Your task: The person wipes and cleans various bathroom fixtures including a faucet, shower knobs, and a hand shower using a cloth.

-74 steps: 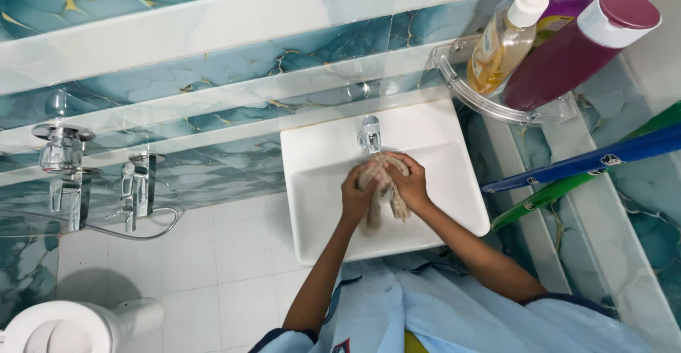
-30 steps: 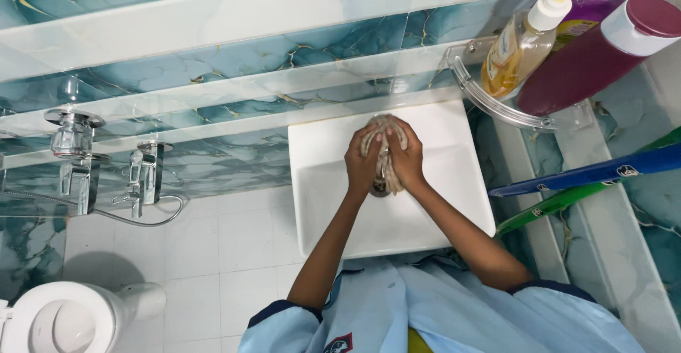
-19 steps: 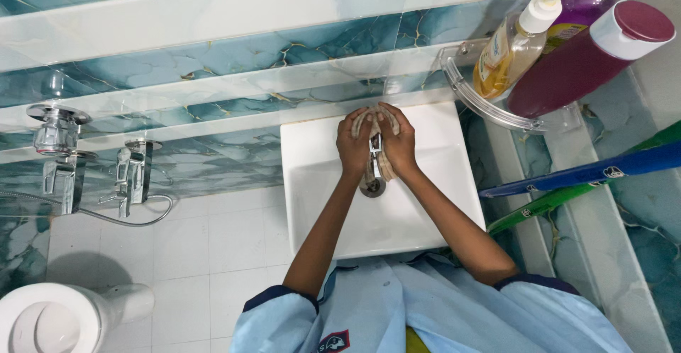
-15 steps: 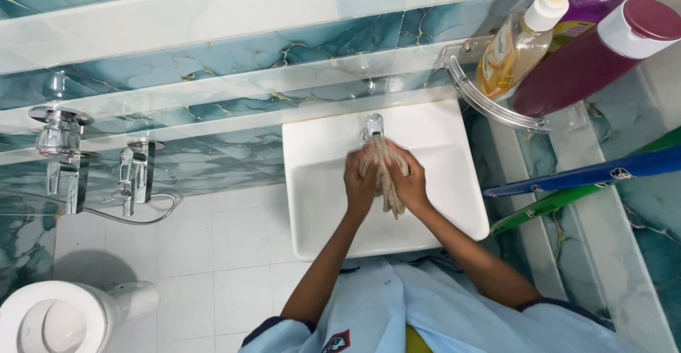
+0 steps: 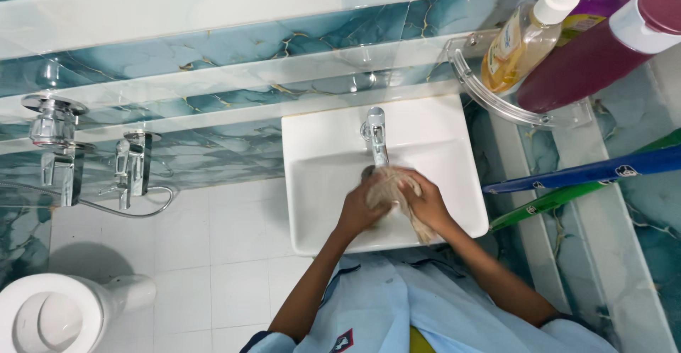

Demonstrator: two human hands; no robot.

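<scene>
From the head view, the left hand [image 5: 358, 211] and right hand [image 5: 428, 202] had their fingers wrapped around a wet beige cloth [image 5: 392, 191], bunched between them over the white sink [image 5: 312, 183]. It hung just below the chrome tap [image 5: 375, 133], a loose end trailing under the right hand.

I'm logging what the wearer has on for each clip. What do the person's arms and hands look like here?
Both hands, the left hand and the right hand, are bare, with no gloves, rings or watch visible. The forearms are uncovered. The person wears a light blue top with short sleeves edged in dark navy, and a small badge on the chest.
</scene>
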